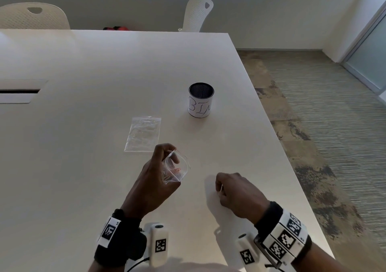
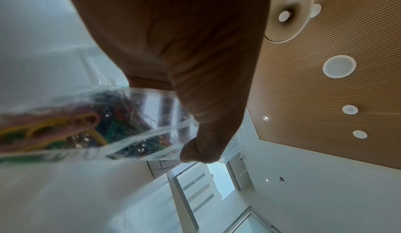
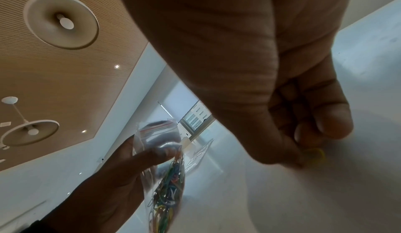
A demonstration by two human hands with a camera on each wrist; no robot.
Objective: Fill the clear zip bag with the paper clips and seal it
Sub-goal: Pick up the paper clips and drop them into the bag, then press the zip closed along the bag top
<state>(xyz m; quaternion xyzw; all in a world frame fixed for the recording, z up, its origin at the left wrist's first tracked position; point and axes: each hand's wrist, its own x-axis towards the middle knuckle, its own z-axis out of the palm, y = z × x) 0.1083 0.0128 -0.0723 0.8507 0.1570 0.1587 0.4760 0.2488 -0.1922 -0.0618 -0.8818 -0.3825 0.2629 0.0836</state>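
Note:
My left hand holds a small clear zip bag above the white table, its mouth spread open toward the right. Several coloured paper clips fill its lower part, seen close up through the bag in the left wrist view. The thumb and fingers grip the bag near its top. My right hand is down on the table to the right, fingertips pinching a yellow paper clip against the surface.
A second clear zip bag lies flat on the table behind my left hand. A black mesh cup labelled BIN stands farther back right. The table's right edge drops to carpet. Chairs stand at the far side.

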